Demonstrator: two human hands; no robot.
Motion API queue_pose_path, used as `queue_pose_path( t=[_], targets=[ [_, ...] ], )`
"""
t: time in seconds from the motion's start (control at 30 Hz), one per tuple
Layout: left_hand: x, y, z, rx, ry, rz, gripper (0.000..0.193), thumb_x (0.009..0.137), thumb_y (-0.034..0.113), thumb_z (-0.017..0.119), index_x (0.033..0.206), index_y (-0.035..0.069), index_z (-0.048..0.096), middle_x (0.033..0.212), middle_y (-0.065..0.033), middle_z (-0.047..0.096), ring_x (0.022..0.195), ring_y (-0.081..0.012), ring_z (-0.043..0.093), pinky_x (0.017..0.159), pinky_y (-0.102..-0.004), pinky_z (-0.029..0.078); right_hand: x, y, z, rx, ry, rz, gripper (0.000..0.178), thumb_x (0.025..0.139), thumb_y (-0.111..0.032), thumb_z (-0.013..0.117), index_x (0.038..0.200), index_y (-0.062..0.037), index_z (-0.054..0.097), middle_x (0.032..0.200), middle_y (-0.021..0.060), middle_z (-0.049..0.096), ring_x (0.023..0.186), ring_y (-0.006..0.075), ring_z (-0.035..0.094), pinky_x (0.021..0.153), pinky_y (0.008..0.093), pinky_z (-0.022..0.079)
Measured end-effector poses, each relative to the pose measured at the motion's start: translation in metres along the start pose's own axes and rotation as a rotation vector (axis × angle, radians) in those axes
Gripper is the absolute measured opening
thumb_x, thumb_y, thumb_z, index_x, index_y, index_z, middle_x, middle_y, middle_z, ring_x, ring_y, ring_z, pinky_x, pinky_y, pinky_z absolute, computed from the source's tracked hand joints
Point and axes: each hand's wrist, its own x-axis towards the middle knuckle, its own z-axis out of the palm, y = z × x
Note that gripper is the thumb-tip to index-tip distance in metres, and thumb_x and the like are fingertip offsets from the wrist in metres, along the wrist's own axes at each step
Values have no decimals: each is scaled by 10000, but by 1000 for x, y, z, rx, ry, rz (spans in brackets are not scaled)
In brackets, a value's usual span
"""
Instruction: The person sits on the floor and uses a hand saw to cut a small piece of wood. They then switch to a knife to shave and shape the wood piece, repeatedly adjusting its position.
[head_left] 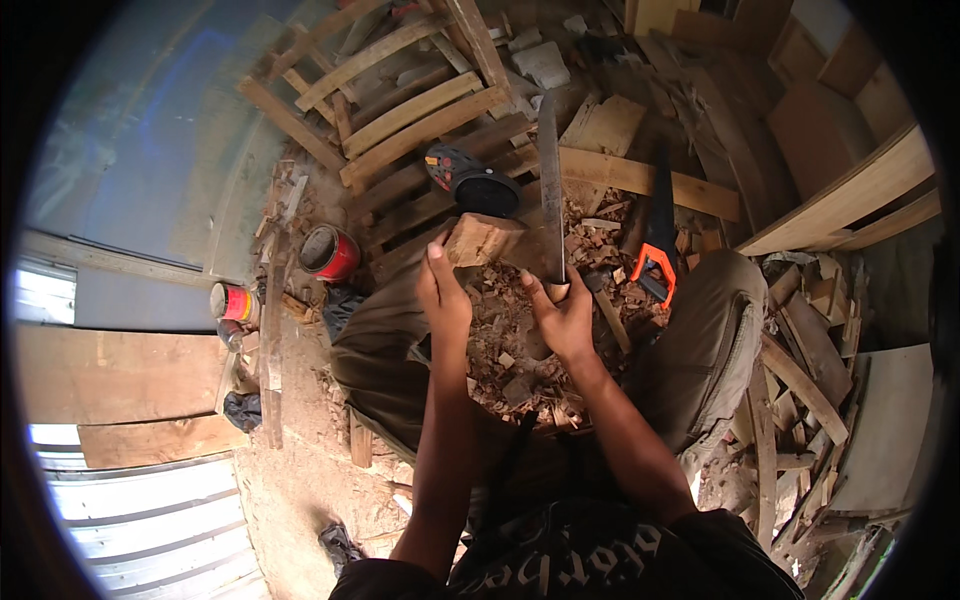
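My right hand [563,317] is closed around the short handle of a machete [551,180]. Its long dark blade points up and away from me. Left of the blade, a rough block of wood [482,242] shows a pale, split-looking face. My left hand [443,292] is at the block's left side, fingers against its edge, seeming to steady it; part of the grip is hidden. The blade stands apart from the block, to its right. Just beyond the block lies a dark tool with a round black base [478,188] and grey, red and orange parts.
Wood chips [515,355] cover the ground between my knees. A handsaw [655,262] with an orange handle lies near my right knee. Slatted wooden frames [420,125] stand ahead. A red can [330,253] sits at left, and scrap boards [805,365] are heaped at right.
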Motion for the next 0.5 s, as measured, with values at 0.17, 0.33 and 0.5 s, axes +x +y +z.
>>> queue_pose_path(
  t=[0.17, 0.33, 0.5],
  targets=[
    [12, 10, 2, 45, -172, -43, 525, 1104, 383, 392, 1214, -55, 660, 1081, -138, 716, 1026, -184, 648, 915, -317, 486, 1, 4, 0, 32, -66, -56, 281, 976, -159, 689, 1158, 23, 575, 709, -22, 590, 530, 46, 495, 472, 236, 405],
    [3, 7, 19, -31, -246, 44, 482, 1099, 356, 423, 1210, -43, 671, 999, -86, 702, 880, -129, 602, 809, -281, 478, -2, 3, 7, 154, -51, -136, 352, 971, -105, 664, 1266, 36, 534, 721, -16, 595, 577, 42, 512, 511, 239, 430],
    [4, -4, 11, -101, -305, -126, 487, 1096, 362, 424, 1246, -38, 658, 1043, -105, 704, 958, -146, 609, 883, -299, 465, -4, -5, 2, 107, -129, -49, 458, 946, -62, 653, 1372, 38, 514, 744, -14, 609, 646, 32, 528, 562, 229, 440]
  ],
)
